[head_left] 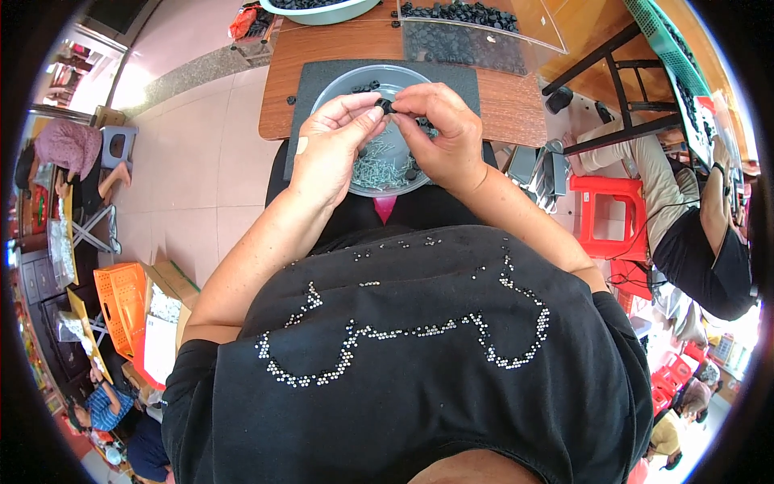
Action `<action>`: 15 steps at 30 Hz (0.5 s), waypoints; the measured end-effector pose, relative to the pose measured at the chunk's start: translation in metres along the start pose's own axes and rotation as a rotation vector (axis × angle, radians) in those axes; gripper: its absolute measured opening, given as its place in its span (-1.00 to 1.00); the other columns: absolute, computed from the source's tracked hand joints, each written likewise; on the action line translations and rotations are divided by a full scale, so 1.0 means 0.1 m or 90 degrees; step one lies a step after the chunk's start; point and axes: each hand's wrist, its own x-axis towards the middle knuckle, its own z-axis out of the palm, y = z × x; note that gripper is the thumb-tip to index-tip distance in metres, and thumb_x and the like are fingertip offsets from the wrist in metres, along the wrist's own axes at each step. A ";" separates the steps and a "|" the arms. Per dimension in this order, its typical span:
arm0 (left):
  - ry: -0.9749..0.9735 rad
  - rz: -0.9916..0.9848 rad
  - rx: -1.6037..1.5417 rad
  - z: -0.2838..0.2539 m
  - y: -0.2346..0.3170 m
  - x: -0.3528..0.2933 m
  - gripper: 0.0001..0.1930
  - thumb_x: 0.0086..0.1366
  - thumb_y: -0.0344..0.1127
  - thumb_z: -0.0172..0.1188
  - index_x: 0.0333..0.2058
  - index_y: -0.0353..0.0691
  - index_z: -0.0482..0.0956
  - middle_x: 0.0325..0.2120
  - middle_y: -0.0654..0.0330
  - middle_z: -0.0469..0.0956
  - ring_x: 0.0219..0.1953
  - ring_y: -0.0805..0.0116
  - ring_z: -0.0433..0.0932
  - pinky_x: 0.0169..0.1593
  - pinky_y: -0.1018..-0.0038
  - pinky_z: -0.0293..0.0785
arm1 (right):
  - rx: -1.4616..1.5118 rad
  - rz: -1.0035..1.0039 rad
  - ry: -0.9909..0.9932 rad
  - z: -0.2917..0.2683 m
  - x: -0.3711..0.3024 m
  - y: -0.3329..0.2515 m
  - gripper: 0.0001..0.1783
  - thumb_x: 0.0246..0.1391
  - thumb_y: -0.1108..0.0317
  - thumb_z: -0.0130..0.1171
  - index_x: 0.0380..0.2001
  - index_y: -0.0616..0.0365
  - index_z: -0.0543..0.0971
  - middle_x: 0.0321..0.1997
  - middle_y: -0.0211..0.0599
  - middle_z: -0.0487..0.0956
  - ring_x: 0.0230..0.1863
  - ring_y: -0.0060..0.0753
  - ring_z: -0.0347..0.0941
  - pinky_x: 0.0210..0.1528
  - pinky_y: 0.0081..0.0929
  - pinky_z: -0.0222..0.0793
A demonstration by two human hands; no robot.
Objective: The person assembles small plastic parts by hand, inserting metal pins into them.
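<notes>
One small black part point(385, 106), pinched from both sides: left hand point(332, 143) and right hand point(445, 135) both grip it, up over a grey bowl point(403, 76) of loose screws point(374, 171)!

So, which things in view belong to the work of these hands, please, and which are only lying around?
Apparently belonging:
- small black piece, between left hand and right hand
- grey basin
- thin metal pieces in it
- dark mat underneath

Apparently just around:
- red stool, right
- orange crate, left
- cardboard box beside the crate
</notes>
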 end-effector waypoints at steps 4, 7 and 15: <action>-0.001 0.010 0.016 -0.01 -0.02 0.01 -0.77 0.22 -0.50 0.11 -0.13 -0.33 0.47 -0.25 0.17 0.52 -0.19 0.46 0.50 -0.03 0.53 0.44 | 0.003 0.010 -0.003 0.00 -0.02 -0.03 -0.82 -0.24 0.55 0.29 -0.46 0.16 0.56 -0.35 -0.24 0.58 -0.30 -0.28 0.54 -0.28 -0.48 0.46; -0.020 0.033 0.027 -0.01 -0.02 0.00 -0.77 0.22 -0.51 0.10 -0.13 -0.33 0.46 -0.24 0.16 0.53 -0.19 0.46 0.50 -0.03 0.53 0.43 | 0.008 0.005 -0.005 -0.01 -0.02 -0.06 -0.80 -0.25 0.57 0.31 -0.46 0.20 0.54 -0.34 -0.22 0.57 -0.30 -0.29 0.53 -0.29 -0.50 0.46; -0.042 0.046 0.027 0.02 0.02 -0.01 -0.77 0.23 -0.51 0.09 -0.12 -0.34 0.46 -0.20 0.13 0.52 -0.18 0.44 0.50 -0.03 0.51 0.44 | 0.065 0.072 0.010 0.02 -0.05 -0.04 -0.79 -0.24 0.62 0.31 -0.45 0.27 0.53 -0.27 -0.17 0.55 -0.28 -0.39 0.51 -0.32 -0.57 0.47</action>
